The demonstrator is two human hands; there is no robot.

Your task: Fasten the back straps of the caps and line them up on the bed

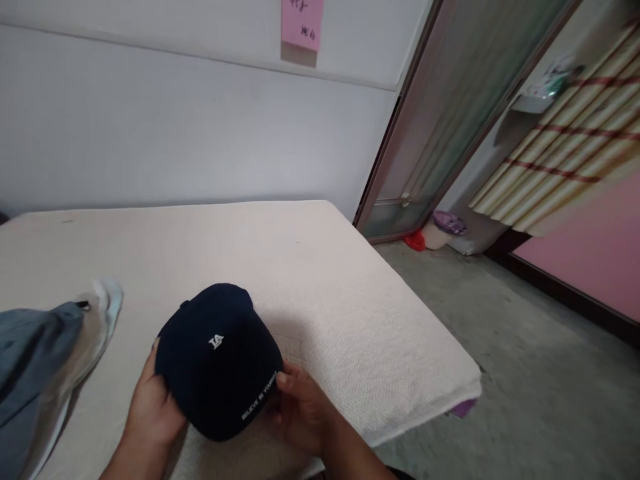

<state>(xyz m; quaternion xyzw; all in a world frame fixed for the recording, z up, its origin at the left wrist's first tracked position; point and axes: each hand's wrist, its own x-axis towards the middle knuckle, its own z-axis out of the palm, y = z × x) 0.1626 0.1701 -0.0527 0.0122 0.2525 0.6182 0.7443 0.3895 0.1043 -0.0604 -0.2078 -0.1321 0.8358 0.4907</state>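
A dark navy baseball cap [215, 370] is held over the near part of a white padded surface [320, 267]. Small white letters mark its front, and white lettering runs along the brim's edge. My left hand [155, 403] cups the cap's left side, its fingers partly hidden beneath it. At the right end of the brim, my right hand [303, 407] grips the edge with the thumb on top. To the left lies a grey-blue cap [35, 353], partly out of view, against other pale beige and white items [95, 333].
A white wall panel with a pink note [301, 25] stands behind the surface. Right of it are a sliding glass door [440, 100], grey floor [500, 347], a bin with a purple bag [445, 227] and a striped curtain [565, 153].
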